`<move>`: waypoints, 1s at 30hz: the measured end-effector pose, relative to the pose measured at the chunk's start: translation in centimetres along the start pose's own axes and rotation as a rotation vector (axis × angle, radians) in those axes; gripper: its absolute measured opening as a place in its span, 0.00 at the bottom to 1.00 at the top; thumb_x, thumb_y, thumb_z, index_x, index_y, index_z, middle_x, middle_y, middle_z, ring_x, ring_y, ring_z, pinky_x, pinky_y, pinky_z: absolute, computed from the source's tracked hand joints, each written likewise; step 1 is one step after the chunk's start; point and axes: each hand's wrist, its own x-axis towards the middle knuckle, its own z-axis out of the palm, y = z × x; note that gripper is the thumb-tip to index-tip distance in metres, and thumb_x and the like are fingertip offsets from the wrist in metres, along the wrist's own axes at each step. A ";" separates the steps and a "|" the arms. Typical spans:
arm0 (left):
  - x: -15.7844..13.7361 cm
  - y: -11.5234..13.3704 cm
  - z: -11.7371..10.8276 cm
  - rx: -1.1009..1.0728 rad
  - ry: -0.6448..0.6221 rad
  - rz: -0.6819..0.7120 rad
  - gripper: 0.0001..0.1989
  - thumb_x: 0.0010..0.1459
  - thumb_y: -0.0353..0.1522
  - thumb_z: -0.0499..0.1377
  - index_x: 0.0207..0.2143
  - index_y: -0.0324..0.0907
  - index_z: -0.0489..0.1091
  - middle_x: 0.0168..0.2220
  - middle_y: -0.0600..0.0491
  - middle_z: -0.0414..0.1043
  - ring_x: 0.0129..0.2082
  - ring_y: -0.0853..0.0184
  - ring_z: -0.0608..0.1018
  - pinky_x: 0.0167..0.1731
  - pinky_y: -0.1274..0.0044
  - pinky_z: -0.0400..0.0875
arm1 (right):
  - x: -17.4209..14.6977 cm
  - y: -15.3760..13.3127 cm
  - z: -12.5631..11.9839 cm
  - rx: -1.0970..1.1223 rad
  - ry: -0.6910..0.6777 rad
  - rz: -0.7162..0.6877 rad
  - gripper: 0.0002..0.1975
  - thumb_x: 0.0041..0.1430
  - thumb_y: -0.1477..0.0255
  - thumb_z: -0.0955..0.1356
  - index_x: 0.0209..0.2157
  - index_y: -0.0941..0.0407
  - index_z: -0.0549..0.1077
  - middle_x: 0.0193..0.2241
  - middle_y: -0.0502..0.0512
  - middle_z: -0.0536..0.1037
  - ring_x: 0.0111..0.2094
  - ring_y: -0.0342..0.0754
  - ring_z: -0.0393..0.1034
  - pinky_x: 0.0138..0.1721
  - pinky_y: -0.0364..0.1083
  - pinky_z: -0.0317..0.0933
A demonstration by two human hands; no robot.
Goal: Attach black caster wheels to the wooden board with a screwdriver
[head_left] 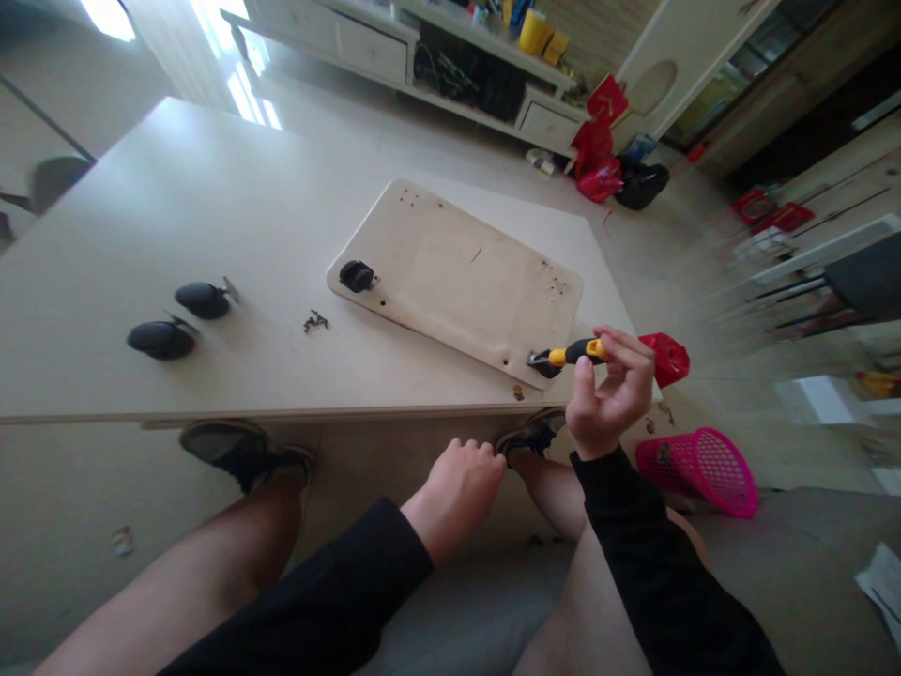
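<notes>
My right hand [611, 392] is closed around the yellow and black handle of a screwdriver [581, 351]. The screwdriver's front end is at a black caster [547, 369] on the near right corner of a pale rectangular board [450, 282]. A second caster [356, 275] stands at the board's left corner. My left hand [461, 488] hangs in front of the table edge with curled fingers; its palm is hidden. Small dark screws [316, 321] lie in a pile left of the board. Farther left, two loose casters [161, 339] rest on their sides.
The white table [267, 376] carries the board, which shows groups of small holes at its corners. A small brownish piece [518, 392] lies near the front edge. Right of the table are a red bag [664, 360] and a pink basket [696, 472]. A white cabinet [373, 52] stands beyond.
</notes>
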 end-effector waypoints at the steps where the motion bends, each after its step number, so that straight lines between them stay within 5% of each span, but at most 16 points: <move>1: 0.0 0.0 0.0 0.000 0.002 0.000 0.13 0.72 0.25 0.57 0.54 0.35 0.77 0.53 0.39 0.81 0.54 0.50 0.84 0.52 0.62 0.78 | -0.1 0.0 0.0 0.033 -0.018 0.009 0.17 0.66 0.72 0.71 0.56 0.50 0.75 0.53 0.60 0.80 0.55 0.56 0.81 0.54 0.63 0.80; 30: -0.1 0.1 -0.2 -0.002 0.001 -0.002 0.13 0.72 0.26 0.56 0.54 0.35 0.77 0.52 0.39 0.82 0.53 0.50 0.84 0.51 0.63 0.78 | -0.1 0.1 0.0 -0.050 0.029 -0.002 0.17 0.63 0.71 0.74 0.54 0.52 0.76 0.49 0.59 0.82 0.52 0.57 0.81 0.51 0.61 0.81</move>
